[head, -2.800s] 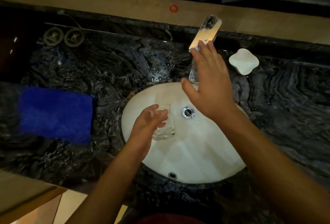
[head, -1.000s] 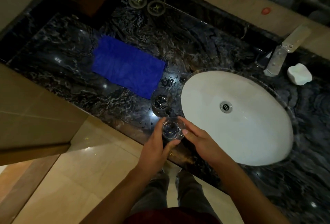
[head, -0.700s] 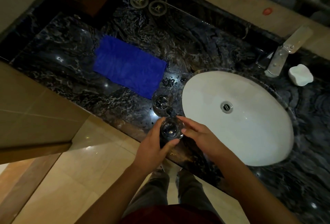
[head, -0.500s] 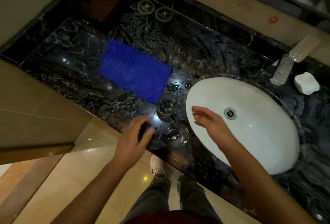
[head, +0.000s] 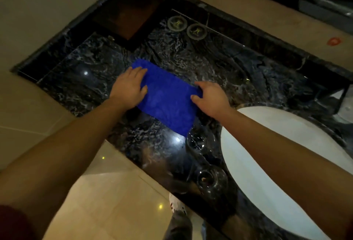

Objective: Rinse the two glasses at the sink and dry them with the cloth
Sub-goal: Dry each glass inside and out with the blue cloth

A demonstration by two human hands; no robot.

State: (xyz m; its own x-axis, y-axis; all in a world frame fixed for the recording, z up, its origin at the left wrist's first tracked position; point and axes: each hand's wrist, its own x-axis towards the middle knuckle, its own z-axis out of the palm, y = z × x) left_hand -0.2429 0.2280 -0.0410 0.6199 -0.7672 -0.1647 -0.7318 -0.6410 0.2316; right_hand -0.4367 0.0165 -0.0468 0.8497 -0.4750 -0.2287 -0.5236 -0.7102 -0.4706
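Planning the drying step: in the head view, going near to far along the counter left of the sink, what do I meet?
Near glass → far glass → blue cloth, with the left hand and right hand resting on its ends → two round discs.

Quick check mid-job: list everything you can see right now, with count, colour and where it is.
Cloth: 1, blue, flat on counter left of sink.
Glasses: 2, clear, on counter between cloth and sink, far glass, near glass.
Sink: 1, white, right.
Counter: 1, black marble.
Round discs: 2, dark, back of counter.
Red dot: 1, on ledge.
Shoe: 1, white, on floor.
Hands: left hand and right hand, on the cloth's ends.
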